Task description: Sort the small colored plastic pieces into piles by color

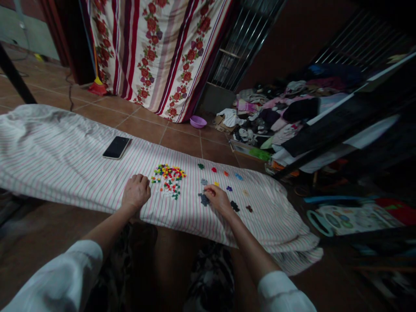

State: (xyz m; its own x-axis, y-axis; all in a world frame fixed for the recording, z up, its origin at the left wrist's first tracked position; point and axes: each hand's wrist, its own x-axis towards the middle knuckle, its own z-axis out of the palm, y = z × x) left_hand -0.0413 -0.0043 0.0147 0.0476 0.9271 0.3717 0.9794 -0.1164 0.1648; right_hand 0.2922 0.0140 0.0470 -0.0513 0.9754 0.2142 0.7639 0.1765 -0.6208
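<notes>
White sleeves [58, 277] come nearest. Left of the mixed pile [169, 172], the left hand [136, 191] rests curled, fingertips unclear. Rightward, the right hand [218, 198] meets a grey cluster [204, 200], grip impossible to tell. Clusters right of the pile look sorted; the pile seems left. Leftward, the phone [117, 147] obstructs nothing.

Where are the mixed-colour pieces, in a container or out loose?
Out loose: the mixed-colour pieces lie scattered on the striped cloth, between left hand and right hand, with no container around them.

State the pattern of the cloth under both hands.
The cloth has pink and grey-green stripes on white; head view.
</notes>
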